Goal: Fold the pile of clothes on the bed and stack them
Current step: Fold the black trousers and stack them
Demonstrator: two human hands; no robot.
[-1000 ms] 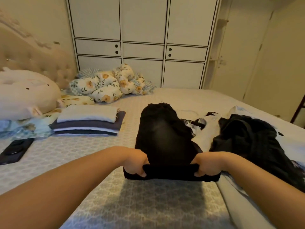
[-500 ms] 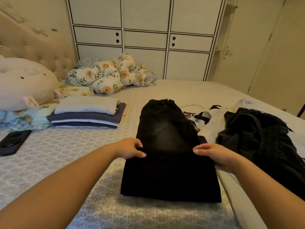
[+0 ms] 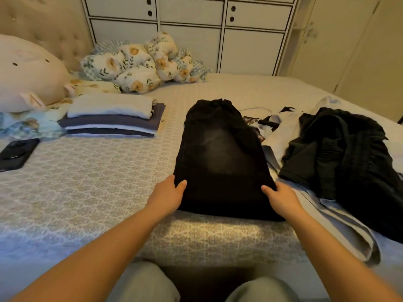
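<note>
A black pair of trousers [image 3: 220, 153] lies folded in the middle of the bed [image 3: 98, 182], its near end doubled over. My left hand [image 3: 168, 192] holds its left edge and my right hand [image 3: 281, 197] its right edge, each with the thumb on top and the fingers at the side of the fabric. A stack of folded clothes [image 3: 113, 120], white on top of purple and dark layers, sits to the left. An unfolded pile lies to the right: a black garment [image 3: 349, 153] over light garments [image 3: 281, 131].
A dark phone [image 3: 18, 153] lies on the bed at far left. A large plush pillow [image 3: 28, 70] and a bunched floral quilt [image 3: 139, 64] sit by the headboard. White wardrobe doors [image 3: 192, 38] stand behind the bed. My knees are at the bed's near edge.
My hands laid the trousers' near end over onto the rest, then slid out to the sides of the folded bundle. The view has tilted downward.
</note>
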